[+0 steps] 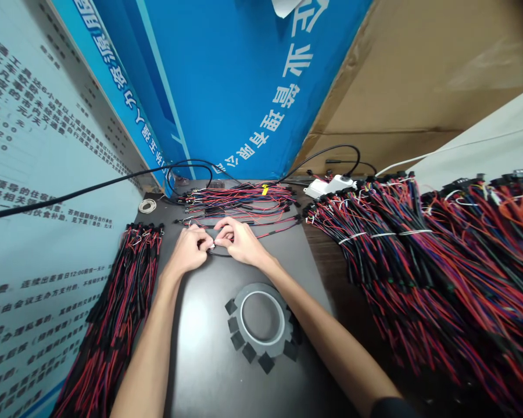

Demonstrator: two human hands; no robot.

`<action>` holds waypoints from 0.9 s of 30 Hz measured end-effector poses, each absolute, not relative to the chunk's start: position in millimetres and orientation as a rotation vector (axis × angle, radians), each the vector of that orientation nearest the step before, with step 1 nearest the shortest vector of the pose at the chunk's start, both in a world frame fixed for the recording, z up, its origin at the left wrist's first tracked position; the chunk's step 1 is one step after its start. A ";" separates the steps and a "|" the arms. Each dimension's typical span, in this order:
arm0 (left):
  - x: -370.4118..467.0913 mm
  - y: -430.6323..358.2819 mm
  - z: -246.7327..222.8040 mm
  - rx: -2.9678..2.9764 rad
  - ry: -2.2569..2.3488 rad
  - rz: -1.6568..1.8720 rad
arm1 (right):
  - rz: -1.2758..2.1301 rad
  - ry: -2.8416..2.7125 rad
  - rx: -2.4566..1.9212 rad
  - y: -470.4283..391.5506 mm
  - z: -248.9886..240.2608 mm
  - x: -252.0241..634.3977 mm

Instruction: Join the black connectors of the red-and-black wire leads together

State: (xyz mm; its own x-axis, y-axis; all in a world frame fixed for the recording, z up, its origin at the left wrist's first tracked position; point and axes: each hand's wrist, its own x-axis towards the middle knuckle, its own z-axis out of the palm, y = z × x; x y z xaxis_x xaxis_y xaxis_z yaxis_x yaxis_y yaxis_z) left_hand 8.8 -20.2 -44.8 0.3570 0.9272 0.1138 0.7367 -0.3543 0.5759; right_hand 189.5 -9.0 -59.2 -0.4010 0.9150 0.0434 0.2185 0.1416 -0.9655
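Note:
My left hand (190, 248) and my right hand (239, 241) meet over the grey table, fingertips pinched close together. Between them is a thin black cable (221, 255) with a small white piece (212, 247), whose kind is too small to make out. Fingers hide most of the cable. Just beyond the hands lies a loose pile of red, blue and black wire harnesses (244, 197), one tagged in yellow. Nearer to me, by my right forearm, a grey ring-shaped roll (262, 290) has short black tape pieces stuck around its edge.
Bundled wire harnesses (131, 278) hang along the table's left side. Larger tied harness bundles (401, 249) fill the right. A white power strip (331, 186), a coiled white cord (147, 206) and a black cable (91, 188) are near the back. Blue boards (226, 75) stand behind.

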 end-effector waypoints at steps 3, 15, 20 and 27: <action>4.3 -21.5 -42.9 2.120 1.405 0.673 | 1.328 -1.656 -1.138 -9.4 -60.7 186.7; 0.4 -27.6 -37.0 2.010 1.314 0.790 | 1.539 -1.462 -1.183 1.4 -61.2 184.9; 6.7 -27.8 -38.4 2.148 1.348 0.891 | 1.609 -1.372 -1.221 6.6 -59.2 183.6; 15.3 -26.4 -44.0 2.217 1.276 1.245 | 1.607 -1.234 -1.251 5.0 -57.4 180.2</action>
State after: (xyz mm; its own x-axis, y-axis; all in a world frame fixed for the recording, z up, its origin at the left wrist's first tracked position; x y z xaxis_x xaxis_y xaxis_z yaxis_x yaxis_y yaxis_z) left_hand 15.3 -26.4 -44.0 0.2315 0.8117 0.5363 0.5559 -0.5628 0.6117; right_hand 180.2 5.0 -57.4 -0.2482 0.9347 -0.2544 0.0046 -0.2615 -0.9652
